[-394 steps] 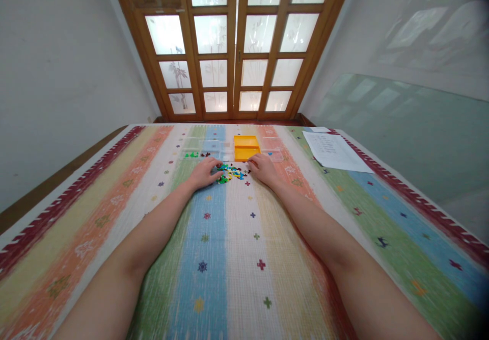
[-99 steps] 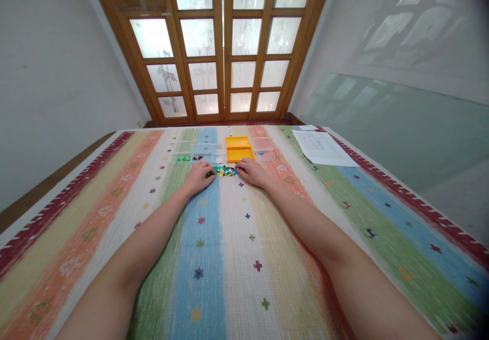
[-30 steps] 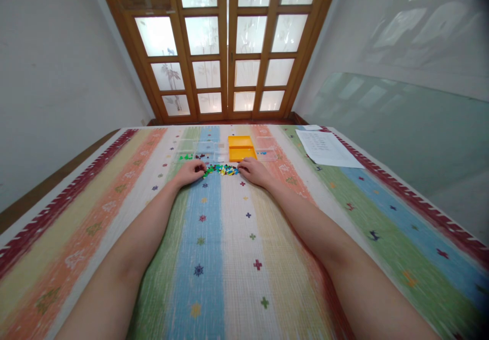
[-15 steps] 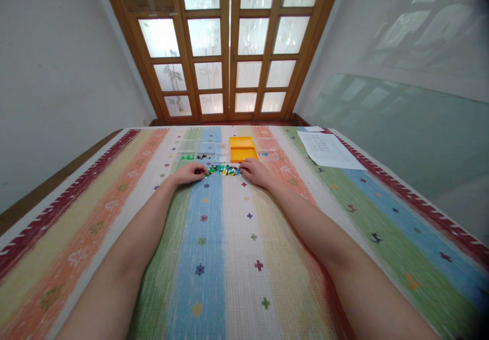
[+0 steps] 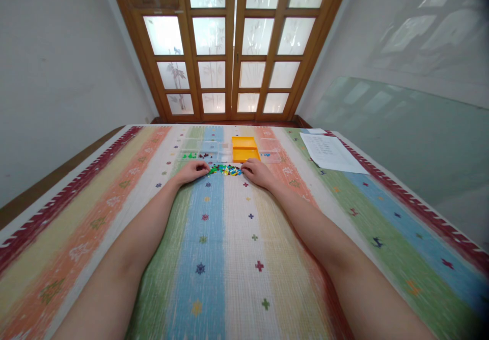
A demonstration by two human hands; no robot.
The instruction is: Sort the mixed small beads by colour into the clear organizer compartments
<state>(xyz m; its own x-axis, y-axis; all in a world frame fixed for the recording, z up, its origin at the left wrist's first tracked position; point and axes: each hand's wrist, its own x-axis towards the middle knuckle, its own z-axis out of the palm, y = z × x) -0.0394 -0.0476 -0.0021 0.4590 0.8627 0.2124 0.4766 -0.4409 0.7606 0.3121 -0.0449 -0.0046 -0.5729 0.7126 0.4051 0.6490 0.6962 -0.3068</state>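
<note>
Bright light is coming through the frosted panes [image 5: 209,35] of the door [image 5: 231,49] at the top centre, washing some nearly white. Pale reflections are gleaming on the wall [image 5: 362,49] at the upper right and the greenish panel [image 5: 382,126] below. The striped surface [image 5: 237,258] is receiving soft, diffuse light. Darkness is swallowing the right-hand corners, wide-angle distortion is stretching the edges, and the tiny pieces [image 5: 226,170] at centre are blurring together.

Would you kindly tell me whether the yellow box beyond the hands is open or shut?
The yellow box is open: its two rimmed sections show their insides, uncovered.
</note>
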